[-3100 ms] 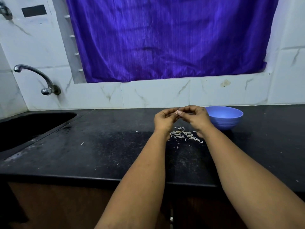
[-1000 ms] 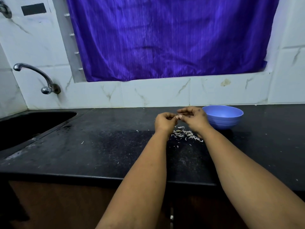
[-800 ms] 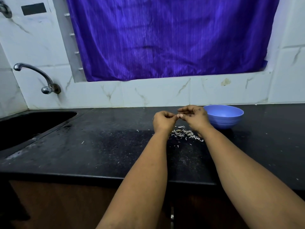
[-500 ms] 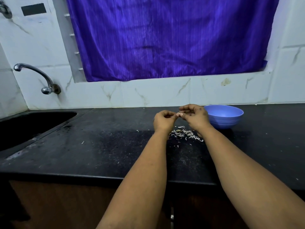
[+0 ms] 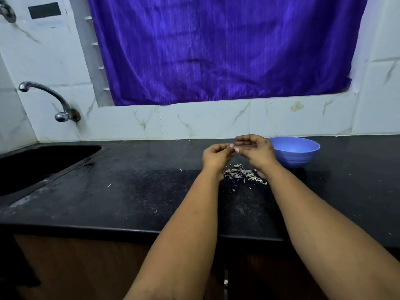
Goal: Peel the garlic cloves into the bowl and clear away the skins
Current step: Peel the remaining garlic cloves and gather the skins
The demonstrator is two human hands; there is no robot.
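Now both hands [image 5: 237, 152] curled, fingertips together above skins [image 5: 243, 174].

Garlic skins and a blue bowl on the dark counter [image 5: 134, 191].

A small heap of pale, papery garlic skins [image 5: 243, 173] lay loose on the counter, with a few stray flakes scattered to its left and front. The round, ribbed blue bowl [image 5: 299, 155] stood upright near the heap, behind and to its right, close to the wall; what it held could not be made out. Any clove was too small to tell.
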